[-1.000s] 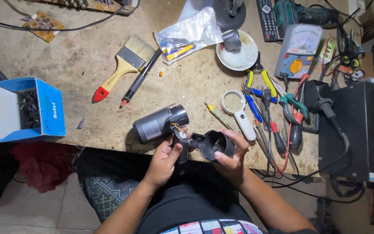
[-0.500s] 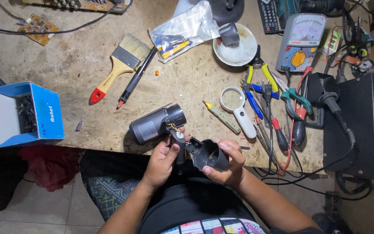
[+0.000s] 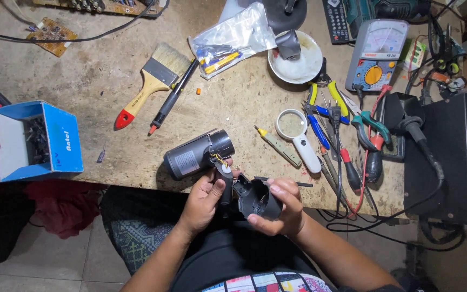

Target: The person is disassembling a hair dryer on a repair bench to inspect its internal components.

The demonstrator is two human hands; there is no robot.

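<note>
1. Near the tabletop's left edge stands an open blue box [image 3: 38, 141] with small dark parts inside; what they are cannot be made out.
2. A paintbrush [image 3: 149, 81] and a black pen [image 3: 172, 97] lie slanted toward the far edge, well apart from the hands.
3. The grey cylindrical body [image 3: 198, 154] rests on the tabletop at its near edge, its long axis slanting from lower left up to the right. Thin coloured wires leave its right end.
4. The left hand [image 3: 204, 203] sits just below that body, fingers curled around a narrow dark handle piece [image 3: 225, 181] that joins it. This hand is the nearer one to the cylinder.
5. The right hand [image 3: 283, 208] holds the black round housing [image 3: 258, 200] off the near edge, over the lap, fingers wrapped around its rim and thumb pressed beneath. The housing lies just right of the handle piece; whether they touch is unclear.
6. Further right lie a magnifier [image 3: 297, 132], pliers [image 3: 328, 100] and screwdrivers, with a multimeter [image 3: 377, 54] beyond. The black case [image 3: 455, 157] at the right edge is cut off.
</note>
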